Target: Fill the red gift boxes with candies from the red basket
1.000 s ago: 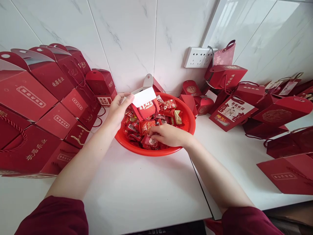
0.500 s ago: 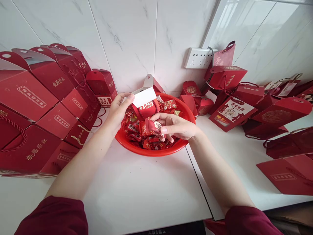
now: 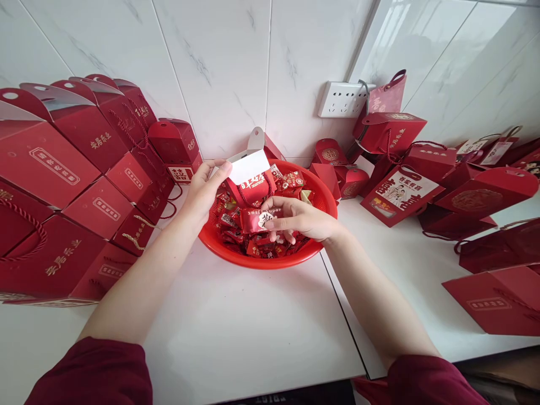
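Note:
With thumb and fingers, my left hand (image 3: pixel 208 188) grips the white flap of a small red gift box (image 3: pixel 252 188), whose top stands open. The box has a twisted red cord and is held over a red plastic basket (image 3: pixel 270 263). Many red-wrapped sweets (image 3: pixel 264 247) lie in the basket. My right hand (image 3: pixel 297 219) pinches a red packet (image 3: pixel 254 220) with a white emblem, just in front of the box and above the sweets. Its middle fingers are partly hidden behind the packet.
Stacked red gift boxes (image 3: pixel 63 185) fill the left side. More red boxes (image 3: pixel 489 191) stand and lie at the right. A socket panel (image 3: pixel 343 100) is on the tiled wall behind. A dark seam crosses the white table (image 3: pixel 253 326).
The packet in my right hand has turned so that its printed face shows flat. My right fingers have shifted slightly around it, while my left hand and the box have hardly moved.

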A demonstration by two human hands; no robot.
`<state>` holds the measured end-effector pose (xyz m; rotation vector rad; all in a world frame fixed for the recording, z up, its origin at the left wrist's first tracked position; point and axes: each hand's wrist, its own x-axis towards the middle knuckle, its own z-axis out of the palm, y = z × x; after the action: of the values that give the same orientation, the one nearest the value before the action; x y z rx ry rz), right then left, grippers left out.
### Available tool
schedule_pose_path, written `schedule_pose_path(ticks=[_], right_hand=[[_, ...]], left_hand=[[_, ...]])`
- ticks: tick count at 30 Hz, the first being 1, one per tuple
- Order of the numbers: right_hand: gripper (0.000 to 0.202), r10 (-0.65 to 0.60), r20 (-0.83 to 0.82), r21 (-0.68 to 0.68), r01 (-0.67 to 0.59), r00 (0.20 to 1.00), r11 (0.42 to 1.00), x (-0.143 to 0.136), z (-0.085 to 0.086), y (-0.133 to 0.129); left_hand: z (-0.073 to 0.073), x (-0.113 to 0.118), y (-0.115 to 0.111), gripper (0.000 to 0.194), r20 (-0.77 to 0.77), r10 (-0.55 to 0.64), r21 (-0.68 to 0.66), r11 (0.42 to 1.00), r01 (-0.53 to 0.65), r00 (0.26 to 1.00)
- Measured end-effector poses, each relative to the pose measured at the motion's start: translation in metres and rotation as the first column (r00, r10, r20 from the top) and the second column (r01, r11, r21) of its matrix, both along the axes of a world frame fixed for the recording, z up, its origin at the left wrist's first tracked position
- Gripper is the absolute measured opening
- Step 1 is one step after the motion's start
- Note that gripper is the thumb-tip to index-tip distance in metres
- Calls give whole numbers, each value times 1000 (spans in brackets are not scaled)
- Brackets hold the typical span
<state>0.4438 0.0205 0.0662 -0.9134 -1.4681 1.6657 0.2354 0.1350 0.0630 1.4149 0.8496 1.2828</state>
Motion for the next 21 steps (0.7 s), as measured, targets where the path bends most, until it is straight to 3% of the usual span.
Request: schedule_pose_path(ticks=[6, 12, 21], right_hand=[[54, 27, 4, 89, -28, 1000, 996, 1, -7, 2], [32, -6, 75, 157, -6, 997, 988, 2, -8, 1], [39, -56, 195, 186, 19, 979, 982, 1, -7, 1]], left_hand=[[2, 1, -2, 51, -12, 11, 7, 1000, -10, 1000], [2, 0, -1, 52, -43, 35, 1, 999, -35, 998], [2, -1, -2, 52, -51, 25, 2, 1000, -25, 998]])
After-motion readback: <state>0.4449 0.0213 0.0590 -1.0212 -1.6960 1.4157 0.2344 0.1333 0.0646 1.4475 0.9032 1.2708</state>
